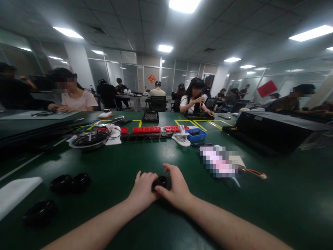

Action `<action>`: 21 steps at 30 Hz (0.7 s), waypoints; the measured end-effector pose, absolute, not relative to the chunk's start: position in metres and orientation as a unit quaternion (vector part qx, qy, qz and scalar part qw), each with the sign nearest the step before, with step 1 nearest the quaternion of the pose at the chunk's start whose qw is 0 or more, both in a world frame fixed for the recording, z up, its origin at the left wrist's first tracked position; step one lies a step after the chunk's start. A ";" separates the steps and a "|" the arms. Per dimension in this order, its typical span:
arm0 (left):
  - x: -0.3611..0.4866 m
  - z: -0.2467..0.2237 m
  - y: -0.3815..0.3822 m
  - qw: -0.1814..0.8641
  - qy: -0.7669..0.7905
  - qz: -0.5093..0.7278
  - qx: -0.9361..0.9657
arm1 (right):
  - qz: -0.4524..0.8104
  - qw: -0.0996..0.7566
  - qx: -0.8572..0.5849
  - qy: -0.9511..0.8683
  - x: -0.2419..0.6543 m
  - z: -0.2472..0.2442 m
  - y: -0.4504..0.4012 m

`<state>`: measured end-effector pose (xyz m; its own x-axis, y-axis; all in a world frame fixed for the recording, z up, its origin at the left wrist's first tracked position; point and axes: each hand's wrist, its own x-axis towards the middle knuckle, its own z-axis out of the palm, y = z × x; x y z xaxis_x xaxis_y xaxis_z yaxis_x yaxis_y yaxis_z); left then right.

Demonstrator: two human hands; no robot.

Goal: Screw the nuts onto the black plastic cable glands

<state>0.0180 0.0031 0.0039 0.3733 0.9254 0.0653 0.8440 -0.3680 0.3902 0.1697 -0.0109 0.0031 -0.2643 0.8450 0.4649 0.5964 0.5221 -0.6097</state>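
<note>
A small, glossy black ring-shaped part with a hole in its middle is held between my two hands, close to the green table. My left hand has its fingers curled against the part's left side, its thumb partly hidden. With the thumb across the front edge, my right hand holds the right side, and its index finger is raised and bent beyond. To the left lie two thick black rings side by side, plus another black ring nearer me.
A white slab lies at far left. Across the table are a metal bowl, red strips, a white clamp, a blue bin and a blurred phone-like object. A black case stands right. People sit beyond.
</note>
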 end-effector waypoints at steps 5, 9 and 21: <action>0.019 0.006 0.004 0.164 0.546 0.143 0.809 | 0.237 0.386 -0.424 -0.784 0.171 -0.001 -0.005; 0.018 0.005 0.005 0.180 0.541 0.160 0.806 | 0.303 0.393 -0.365 -0.787 0.175 0.000 -0.005; 0.017 0.004 0.005 0.191 0.538 0.158 0.806 | 0.279 0.419 -0.352 -0.789 0.176 -0.001 -0.011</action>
